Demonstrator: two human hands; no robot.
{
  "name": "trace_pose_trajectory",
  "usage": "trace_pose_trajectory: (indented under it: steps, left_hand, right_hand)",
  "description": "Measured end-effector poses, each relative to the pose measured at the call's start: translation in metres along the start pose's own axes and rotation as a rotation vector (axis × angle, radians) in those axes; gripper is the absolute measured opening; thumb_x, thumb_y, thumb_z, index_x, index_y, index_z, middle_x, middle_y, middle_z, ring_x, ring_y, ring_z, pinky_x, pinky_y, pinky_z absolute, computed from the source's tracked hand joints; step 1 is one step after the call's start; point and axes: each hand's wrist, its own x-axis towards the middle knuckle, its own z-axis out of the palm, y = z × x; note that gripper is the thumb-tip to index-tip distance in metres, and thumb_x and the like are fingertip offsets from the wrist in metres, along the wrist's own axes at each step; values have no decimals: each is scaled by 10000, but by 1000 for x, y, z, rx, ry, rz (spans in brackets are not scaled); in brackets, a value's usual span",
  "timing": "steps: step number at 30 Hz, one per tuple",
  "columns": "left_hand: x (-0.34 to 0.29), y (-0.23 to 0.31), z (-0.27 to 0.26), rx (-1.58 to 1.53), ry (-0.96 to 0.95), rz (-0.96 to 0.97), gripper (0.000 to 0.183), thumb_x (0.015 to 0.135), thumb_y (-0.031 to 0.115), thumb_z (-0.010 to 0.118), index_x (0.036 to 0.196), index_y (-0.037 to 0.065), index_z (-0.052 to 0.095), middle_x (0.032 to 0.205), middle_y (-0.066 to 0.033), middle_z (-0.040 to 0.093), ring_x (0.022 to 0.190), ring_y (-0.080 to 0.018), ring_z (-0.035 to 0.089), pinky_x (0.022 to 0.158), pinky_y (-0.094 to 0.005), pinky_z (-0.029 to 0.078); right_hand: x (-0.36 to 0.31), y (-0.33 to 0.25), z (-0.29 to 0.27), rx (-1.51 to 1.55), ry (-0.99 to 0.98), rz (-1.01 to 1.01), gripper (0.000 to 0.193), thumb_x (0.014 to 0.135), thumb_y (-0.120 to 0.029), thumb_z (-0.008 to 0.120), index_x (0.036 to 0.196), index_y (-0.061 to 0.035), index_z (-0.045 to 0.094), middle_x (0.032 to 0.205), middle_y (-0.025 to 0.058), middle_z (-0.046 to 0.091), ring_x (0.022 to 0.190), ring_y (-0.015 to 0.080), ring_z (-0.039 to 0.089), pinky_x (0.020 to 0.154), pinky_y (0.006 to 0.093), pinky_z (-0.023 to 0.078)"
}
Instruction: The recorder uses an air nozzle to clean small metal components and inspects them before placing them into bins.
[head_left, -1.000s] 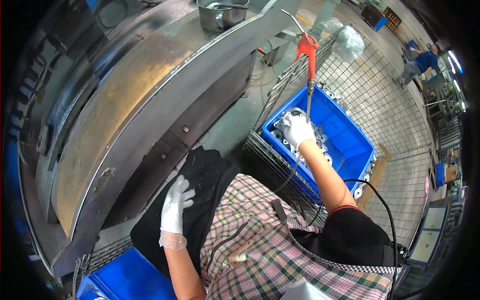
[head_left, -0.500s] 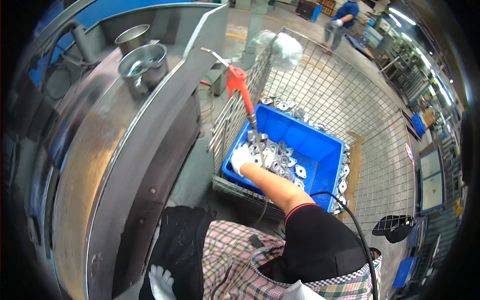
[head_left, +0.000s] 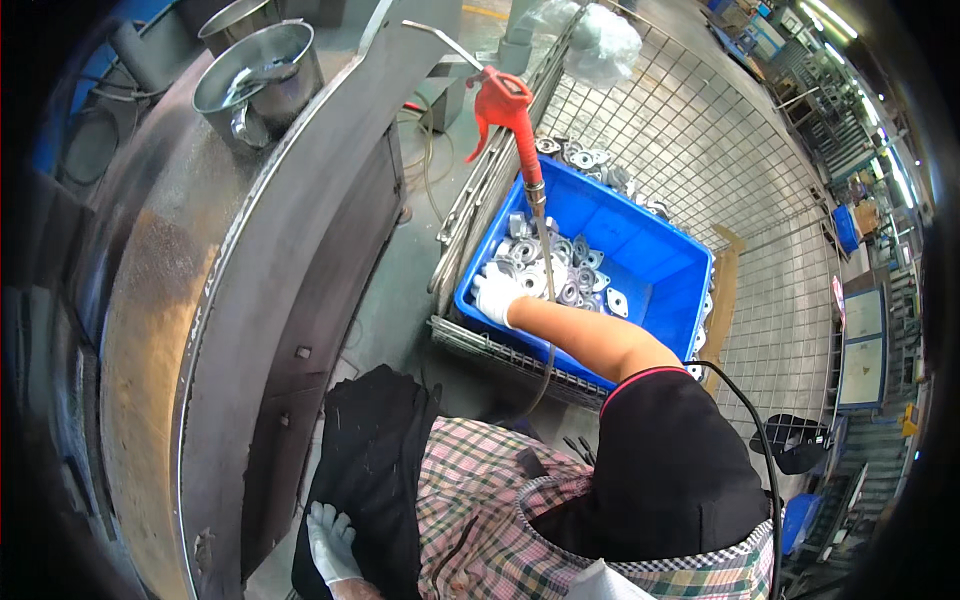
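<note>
My right hand (head_left: 497, 296), in a white glove, reaches into a blue plastic bin (head_left: 668, 268), at its near left corner. It touches or lies right beside a pile of grey metal flanged parts (head_left: 583, 277), oval with a round centre hole. Its fingertips are lost among the parts, so I cannot make out a grip. Over the bin's left side a red air blow gun (head_left: 503, 103) hangs with its bent metal nozzle pointing up and left. At the lower left my left hand (head_left: 333, 541), also gloved in white, rests against my black trousers with fingers apart, holding nothing.
A wire mesh cage (head_left: 690, 110) surrounds the bin, with more flanged parts (head_left: 585, 158) behind it. Clear plastic wrapping (head_left: 603, 45) hangs on the cage's rim. On the left, metal cups (head_left: 258, 85) stand on a worn metal bench (head_left: 165, 260). A black cap (head_left: 790, 440) hangs at the right.
The whole view has shifted, and the bin and blow gun appear nearer. More of my left hand shows now. A distant person in blue has left the view. My right hand stays in the bin.
</note>
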Motion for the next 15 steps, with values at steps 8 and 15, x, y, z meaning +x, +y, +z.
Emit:
trace_pose_trajectory:
  steps: [8, 15]
  left_hand:
    - [-24, 10, -16, 6, 11, 76, 673, 942, 532, 448, 1432, 75, 383, 1411, -147, 451, 1139, -310, 515, 950, -441, 370]
    - [-48, 17, -47, -98, 245, 56, 670, 931, 465, 502, 1422, 27, 381, 1394, -190, 463, 1129, -304, 544, 935, -398, 418]
  right_hand:
    - [-20, 5, -79, 555, -120, 928, 183, 811, -229, 590, 894, -120, 711, 1041, 104, 667, 1031, 316, 608, 864, 488, 477]
    - [-70, 129, 64, 734, 42, 700, 322, 828, -295, 536, 1068, -136, 682, 1088, 128, 669, 985, 310, 632, 877, 374, 509]
